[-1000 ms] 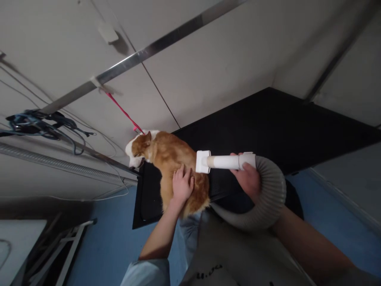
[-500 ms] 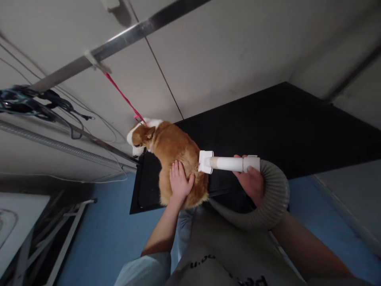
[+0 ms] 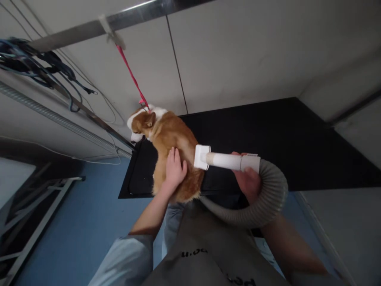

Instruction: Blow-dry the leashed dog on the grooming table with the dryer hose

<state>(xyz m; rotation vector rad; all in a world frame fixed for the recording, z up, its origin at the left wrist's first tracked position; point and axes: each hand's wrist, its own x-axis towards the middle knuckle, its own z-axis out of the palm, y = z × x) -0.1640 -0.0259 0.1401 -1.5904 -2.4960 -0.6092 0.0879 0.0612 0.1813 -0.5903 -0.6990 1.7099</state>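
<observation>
A brown-and-white corgi (image 3: 169, 135) is on a black table (image 3: 268, 139), its head turned to the left. My left hand (image 3: 175, 169) lies on the dog's back with the fingers stretched out. In my right hand (image 3: 248, 180) is a white dryer nozzle (image 3: 228, 161), gripped near its hose end. The nozzle's wide flat tip is right at the fur of the dog's back and side; whether it touches I cannot tell. From the nozzle a grey ribbed hose (image 3: 274, 192) curves down and back under my right forearm. A red leash (image 3: 132, 77) runs up from the dog's neck.
The leash hangs from a metal bar (image 3: 80, 33) across the top. Dark cords (image 3: 38, 63) are bundled at upper left, above a ribbed pipe (image 3: 59, 115) along the wall. A white-framed stand (image 3: 38, 222) is on the blue floor (image 3: 89, 222) at left.
My left hand has shifted slightly up the dog's back, its fingers now more together. The nozzle tip has moved a little left along the dog. The whole view has tilted a bit.
</observation>
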